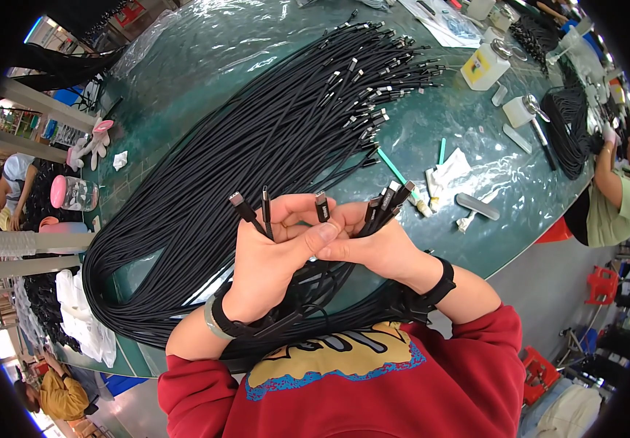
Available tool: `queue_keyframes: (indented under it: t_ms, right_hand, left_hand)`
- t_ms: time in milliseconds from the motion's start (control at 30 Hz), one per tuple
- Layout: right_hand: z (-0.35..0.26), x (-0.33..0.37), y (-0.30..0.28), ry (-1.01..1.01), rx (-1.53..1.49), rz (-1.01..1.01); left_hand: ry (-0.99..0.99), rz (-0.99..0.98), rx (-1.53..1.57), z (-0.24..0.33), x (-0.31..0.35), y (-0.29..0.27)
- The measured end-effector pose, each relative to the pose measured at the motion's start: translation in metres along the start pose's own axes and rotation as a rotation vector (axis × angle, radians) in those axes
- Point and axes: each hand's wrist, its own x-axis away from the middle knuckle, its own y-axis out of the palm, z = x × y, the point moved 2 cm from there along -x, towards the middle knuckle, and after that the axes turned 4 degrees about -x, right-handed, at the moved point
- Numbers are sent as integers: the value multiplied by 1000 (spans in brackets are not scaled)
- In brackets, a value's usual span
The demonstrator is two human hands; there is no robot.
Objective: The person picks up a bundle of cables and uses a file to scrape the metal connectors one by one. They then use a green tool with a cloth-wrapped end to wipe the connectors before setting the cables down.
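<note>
Black cables (271, 139) lie in a long thick bundle on the green table (205, 66), running from a loop at eight o'clock up to their metal-tipped plug ends at one o'clock. We hold a small bunch of these cable ends near the table's near edge, just below the middle of the view. Our left hand (271, 255) is curled shut around several cords, and two plugs (253, 208) stick up from its fingers at eleven o'clock. Its thumb presses against a single plug (321, 206) standing upright between both hands. Our right hand (377, 248) is closed on a fan of more plug ends (391, 197), which point toward one o'clock. The two hands touch at the thumbs. Loose cords hang from both fists down across our wrists toward the red sweatshirt (373, 387) at six o'clock.

At two o'clock from our hands, small teal sticks (395, 169) and white scraps (450, 171) lie on the table. Further toward one o'clock stands a white bottle with a yellow label (484, 67). Another heap of black cables (566, 128) lies at two o'clock, near a person in a green shirt (614, 208).
</note>
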Motion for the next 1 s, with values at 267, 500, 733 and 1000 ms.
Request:
queue_keyframes:
  t_ms: [267, 500, 733, 1000]
  right_hand:
    - [2, 1, 0, -33, 36, 10]
    - [-9, 0, 3, 30, -59, 79]
    - [-6, 1, 2, -33, 176, -44]
    - [-5, 2, -3, 29, 75, 148]
  left_hand:
    - [-141, 7, -3, -1, -1, -4]
    - [-95, -108, 251, -6, -7, -6]
    - [-38, -200, -212, -22, -8, 0]
    - [-58, -10, 111, -21, -13, -10]
